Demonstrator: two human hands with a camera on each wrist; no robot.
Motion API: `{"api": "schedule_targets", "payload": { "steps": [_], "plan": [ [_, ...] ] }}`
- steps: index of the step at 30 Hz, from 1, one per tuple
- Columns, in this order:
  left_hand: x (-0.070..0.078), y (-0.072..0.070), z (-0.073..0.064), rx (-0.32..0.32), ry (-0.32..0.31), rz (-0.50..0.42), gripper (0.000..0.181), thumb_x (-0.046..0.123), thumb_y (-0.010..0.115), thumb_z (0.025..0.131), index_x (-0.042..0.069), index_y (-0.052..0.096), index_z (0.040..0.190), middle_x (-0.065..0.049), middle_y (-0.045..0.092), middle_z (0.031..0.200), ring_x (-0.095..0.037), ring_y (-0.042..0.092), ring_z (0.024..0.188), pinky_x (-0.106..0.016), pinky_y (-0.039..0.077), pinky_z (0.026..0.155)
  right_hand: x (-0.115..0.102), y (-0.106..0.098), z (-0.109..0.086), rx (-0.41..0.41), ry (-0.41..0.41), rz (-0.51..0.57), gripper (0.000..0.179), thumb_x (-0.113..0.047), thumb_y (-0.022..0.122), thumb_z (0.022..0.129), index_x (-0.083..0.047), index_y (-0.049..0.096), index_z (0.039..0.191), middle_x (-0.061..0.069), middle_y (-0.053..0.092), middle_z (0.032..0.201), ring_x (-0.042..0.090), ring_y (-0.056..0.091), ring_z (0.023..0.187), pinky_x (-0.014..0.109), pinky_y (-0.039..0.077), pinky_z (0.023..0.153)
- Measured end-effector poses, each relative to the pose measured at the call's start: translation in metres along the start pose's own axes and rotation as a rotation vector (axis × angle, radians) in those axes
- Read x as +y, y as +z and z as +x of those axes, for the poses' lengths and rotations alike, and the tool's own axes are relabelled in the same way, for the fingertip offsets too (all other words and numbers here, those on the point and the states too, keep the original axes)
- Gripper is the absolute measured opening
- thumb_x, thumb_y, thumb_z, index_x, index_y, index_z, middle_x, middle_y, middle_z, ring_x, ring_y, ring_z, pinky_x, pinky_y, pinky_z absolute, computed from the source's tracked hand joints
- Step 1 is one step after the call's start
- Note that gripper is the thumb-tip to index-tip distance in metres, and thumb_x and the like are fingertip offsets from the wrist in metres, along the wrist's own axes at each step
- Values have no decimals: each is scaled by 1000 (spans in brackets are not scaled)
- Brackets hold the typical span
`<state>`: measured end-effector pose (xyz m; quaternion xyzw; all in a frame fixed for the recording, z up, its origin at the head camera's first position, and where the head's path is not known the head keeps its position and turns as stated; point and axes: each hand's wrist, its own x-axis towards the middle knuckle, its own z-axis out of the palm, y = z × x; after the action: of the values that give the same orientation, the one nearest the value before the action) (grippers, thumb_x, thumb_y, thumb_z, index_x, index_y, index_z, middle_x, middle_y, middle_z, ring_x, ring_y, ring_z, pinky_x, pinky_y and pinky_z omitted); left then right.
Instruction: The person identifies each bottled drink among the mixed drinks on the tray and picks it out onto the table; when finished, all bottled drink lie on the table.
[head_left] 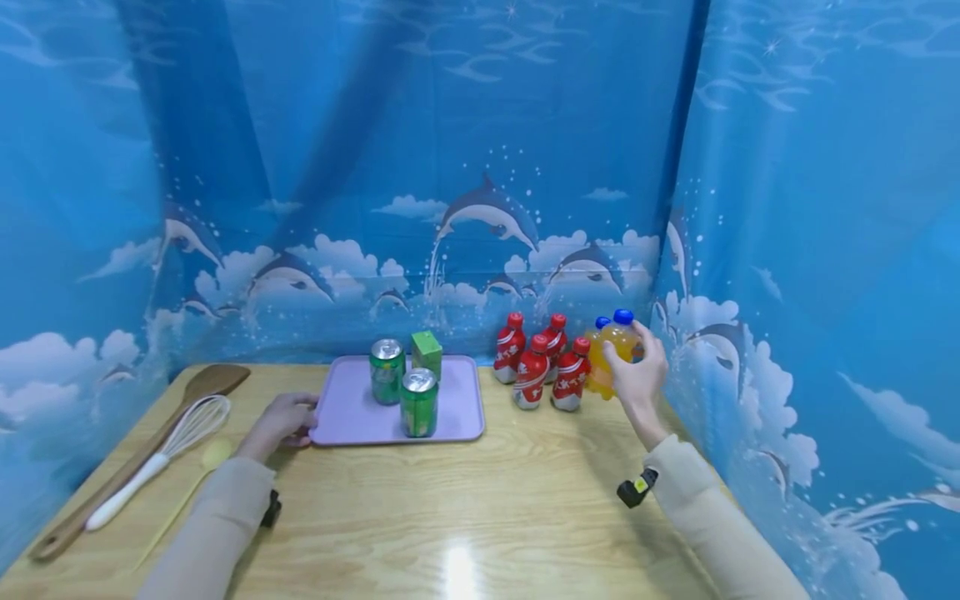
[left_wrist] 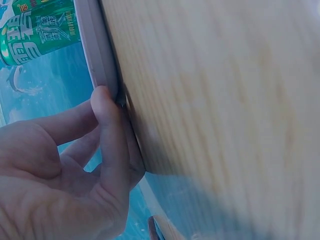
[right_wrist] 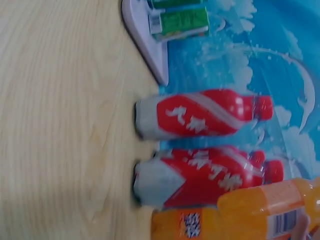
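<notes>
My left hand (head_left: 281, 423) is at the left edge of a lilac tray (head_left: 347, 421). In the left wrist view its thumb and fingers pinch the tray's rim (left_wrist: 92, 50). Two green drink cans (head_left: 418, 407) and a small green carton (head_left: 427, 353) stand on the tray. At the right, my right hand (head_left: 641, 371) grips an orange soda bottle (head_left: 621, 337) with a blue cap. The right wrist view shows this bottle (right_wrist: 250, 207) raised above the base of a second orange soda bottle (right_wrist: 172, 225), which stands close behind it.
Several red-labelled bottles (head_left: 532, 375) stand just left of the orange ones. Along the left side of the wooden table (head_left: 510, 500) lie a wooden spatula (head_left: 202, 383), a whisk (head_left: 161, 458) and a pale yellow spoon (head_left: 215, 454). Blue dolphin-print curtains (head_left: 480, 275) enclose the back and sides.
</notes>
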<state>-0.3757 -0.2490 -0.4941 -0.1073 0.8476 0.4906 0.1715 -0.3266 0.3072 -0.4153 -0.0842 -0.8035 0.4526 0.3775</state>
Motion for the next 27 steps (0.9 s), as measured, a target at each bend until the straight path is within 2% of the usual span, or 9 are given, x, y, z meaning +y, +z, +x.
{"api": "schedule_targets", "payload": {
  "steps": [5,8,12,14,17,20,23,27],
  "plan": [
    [1,-2,-3,-10,-6,-6,65,-3,54,95,-9,36,157,-18,65,104,-17,65,80,-27,63,68,20,-7,3,-45,59,-108,60,-28,74,96,-10,54,150,21,64,124,29,57,103,23,47,76],
    [3,-2,-6,-15,-10,-7,65,-2,54,96,-9,35,158,-18,66,103,-17,64,80,-27,63,68,29,-8,4,-79,90,-134,61,-27,74,97,-9,52,151,22,65,123,30,65,89,19,54,63],
    [3,-2,-6,-13,-11,-4,65,-1,55,96,-8,36,158,-17,66,104,-16,65,78,-26,63,67,39,-9,7,-113,129,-117,62,-25,74,97,-10,50,152,23,65,120,31,70,65,26,58,47],
    [4,-2,-6,-11,-7,-1,65,-1,55,95,-7,37,158,-18,66,105,-16,65,78,-26,64,67,42,-9,8,-119,140,-119,62,-25,74,96,-10,50,151,23,66,117,30,70,62,26,58,46],
    [3,-3,-5,-11,1,9,66,-1,55,94,-7,37,157,-19,66,108,-17,65,80,-27,64,67,46,-9,9,-119,147,-149,61,-26,75,96,-9,52,150,23,69,116,31,71,74,21,56,52],
    [3,-3,-4,-7,-2,14,66,-1,55,95,-7,37,158,-21,65,112,-18,65,82,-27,64,68,48,-9,9,-132,161,-167,62,-26,74,96,-8,51,151,25,69,123,36,71,94,22,58,62],
    [3,-2,-4,-1,-8,17,65,-1,55,95,-6,38,158,-22,65,113,-18,66,82,-27,64,68,49,-8,8,-153,184,-169,63,-26,73,97,-7,49,152,27,66,132,40,69,110,34,64,76],
    [4,-1,-6,-6,9,10,66,-3,56,94,-8,38,157,-21,66,108,-17,65,80,-27,64,67,50,-8,7,-171,201,-164,64,-25,73,98,-6,48,154,28,63,139,42,64,121,53,60,96]
  ]
}}
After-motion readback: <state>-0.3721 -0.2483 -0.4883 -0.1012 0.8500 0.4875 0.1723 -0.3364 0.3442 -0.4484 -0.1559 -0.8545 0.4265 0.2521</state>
